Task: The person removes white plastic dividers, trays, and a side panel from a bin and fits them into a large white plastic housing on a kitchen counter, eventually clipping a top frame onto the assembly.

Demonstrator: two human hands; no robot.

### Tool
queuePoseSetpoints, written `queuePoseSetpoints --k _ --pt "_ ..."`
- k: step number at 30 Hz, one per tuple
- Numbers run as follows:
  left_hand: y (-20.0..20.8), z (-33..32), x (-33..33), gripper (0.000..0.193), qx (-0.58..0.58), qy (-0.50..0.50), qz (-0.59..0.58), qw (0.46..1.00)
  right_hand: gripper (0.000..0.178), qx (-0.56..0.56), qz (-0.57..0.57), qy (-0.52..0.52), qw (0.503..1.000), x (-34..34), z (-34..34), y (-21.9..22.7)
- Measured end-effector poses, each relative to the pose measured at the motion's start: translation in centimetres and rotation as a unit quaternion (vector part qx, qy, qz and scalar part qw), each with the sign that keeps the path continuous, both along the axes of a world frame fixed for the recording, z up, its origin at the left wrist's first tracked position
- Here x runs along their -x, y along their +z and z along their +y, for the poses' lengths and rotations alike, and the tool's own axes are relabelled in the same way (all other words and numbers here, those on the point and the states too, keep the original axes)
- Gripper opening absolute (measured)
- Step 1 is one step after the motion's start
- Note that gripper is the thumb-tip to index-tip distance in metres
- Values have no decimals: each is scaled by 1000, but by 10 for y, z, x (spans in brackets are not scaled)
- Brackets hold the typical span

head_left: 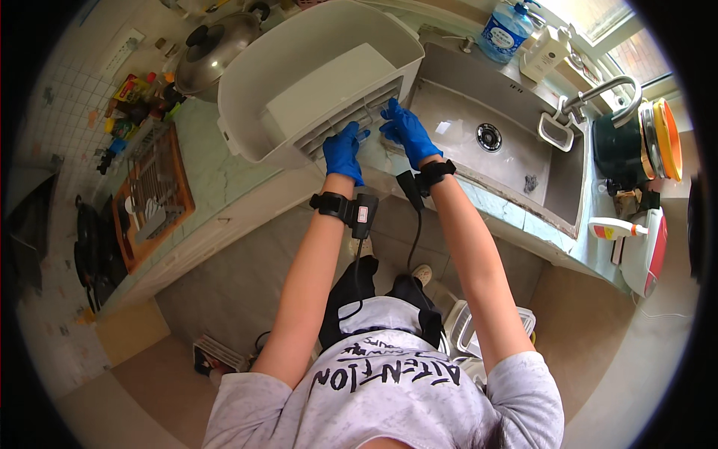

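Observation:
A large off-white plastic tub (247,93) stands on the counter beside the sink. Along its near side runs a slatted panel (310,140) with narrow bars. Both my hands wear blue gloves and work close together at this panel. My left hand (344,155) has its fingers curled at the panel's edge, around a small clear piece that I cannot identify. Just to the right, my right hand (410,133) bends its fingers toward the panel's right end, closed on something too small to name. Black straps with cabled devices circle both wrists.
On the right lies a steel sink (456,155) with a curved faucet (609,86). Behind it stand a blue soap pump bottle (505,31) and a white bottle (544,54). A lidded pan (217,49) and a wooden rack (179,168) of utensils are on the left.

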State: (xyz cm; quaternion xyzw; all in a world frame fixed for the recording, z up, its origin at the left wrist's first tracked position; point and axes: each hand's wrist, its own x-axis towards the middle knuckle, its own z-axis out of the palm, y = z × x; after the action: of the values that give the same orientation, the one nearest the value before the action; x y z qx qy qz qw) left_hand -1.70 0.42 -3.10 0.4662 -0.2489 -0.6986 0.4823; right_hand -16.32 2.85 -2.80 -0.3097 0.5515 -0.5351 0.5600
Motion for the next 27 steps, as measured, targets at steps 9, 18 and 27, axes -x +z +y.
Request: queuePoseSetpoints --k 9,18,27 --pt "-1 -2 2 21 -12 -7 96 995 39 37 -158 -47 986 -33 27 -11" --pt "5 12 -22 32 -4 -60 4 998 36 35 -188 -67 979 -65 22 -3" --pt "11 77 -10 26 -98 5 33 995 28 -9 -132 -54 990 18 125 25"
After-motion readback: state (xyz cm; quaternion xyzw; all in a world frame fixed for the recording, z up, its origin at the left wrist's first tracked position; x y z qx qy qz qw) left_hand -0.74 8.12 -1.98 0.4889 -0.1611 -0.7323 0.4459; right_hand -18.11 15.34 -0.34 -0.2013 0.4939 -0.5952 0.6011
